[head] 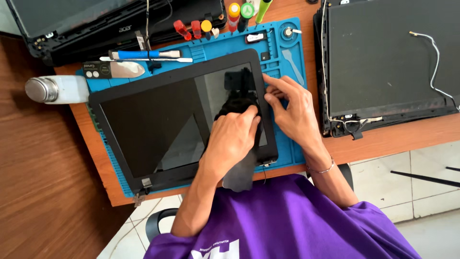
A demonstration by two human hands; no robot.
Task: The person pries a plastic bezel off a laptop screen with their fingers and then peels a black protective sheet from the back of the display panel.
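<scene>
Black, glossy laptop screen panel (158, 124) lies flat on a blue silicone work mat (287, 148) over the wooden surface (383, 139). The left hand (232, 139) has its grip clenched on a dark cloth (238, 103) pressed against the glass; just right of it, the right hand (292, 112) rests released, fingertips (269, 81) touching the panel's bezel.

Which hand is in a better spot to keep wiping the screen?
Probably the left hand: it lies flat on the dark screen with a dark cloth at its fingertips. The right hand only pinches the frame's edge, seemingly steadying it.
</scene>
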